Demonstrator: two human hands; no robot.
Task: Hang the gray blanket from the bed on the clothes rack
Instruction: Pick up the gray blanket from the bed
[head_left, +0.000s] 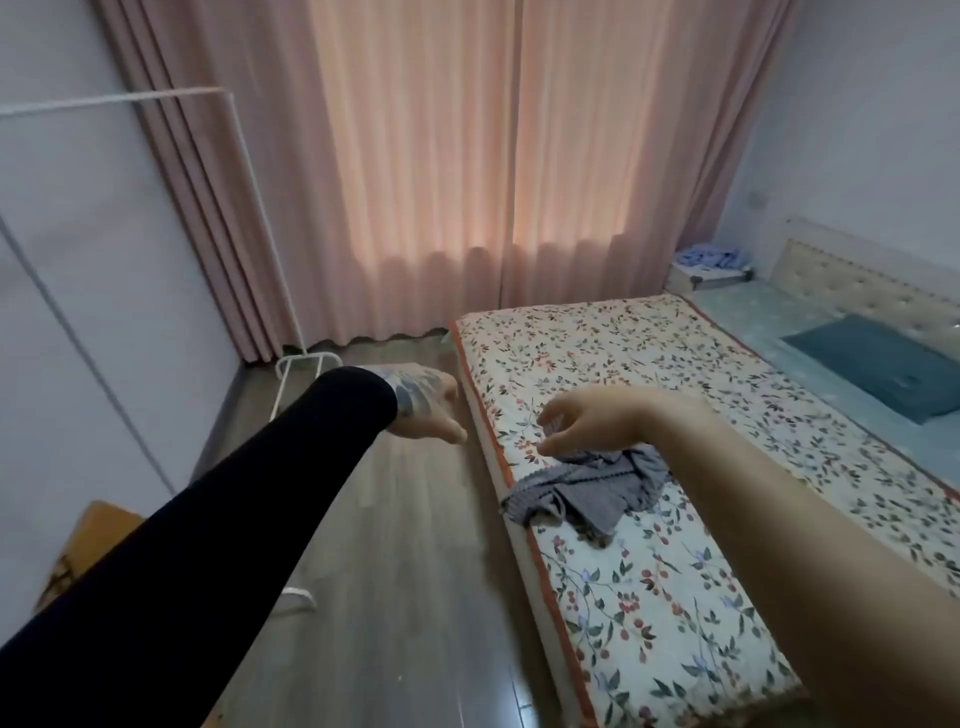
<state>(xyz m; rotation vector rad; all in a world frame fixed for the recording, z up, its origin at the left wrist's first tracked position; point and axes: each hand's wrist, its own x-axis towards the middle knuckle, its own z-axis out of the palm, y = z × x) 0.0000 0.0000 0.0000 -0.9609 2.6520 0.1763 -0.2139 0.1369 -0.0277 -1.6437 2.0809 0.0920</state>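
The gray blanket (589, 491) lies crumpled near the left edge of the bed (649, 613), which has a floral cover. My right hand (587, 418) hovers just above the blanket's far side, fingers curled and apart, holding nothing. My left hand (423, 408), with a black sleeve on the arm, reaches out over the floor beside the bed's edge, fingers loosely spread and empty. The white clothes rack (249, 171) stands at the left against the wall, its top bar bare.
Pink curtains (441, 182) cover the far wall. A teal pillow (878, 366) and a padded headboard (852, 283) are at the right. A nightstand with blue cloth (709, 265) stands behind the bed. A wooden object (88, 545) sits at lower left on the wood floor.
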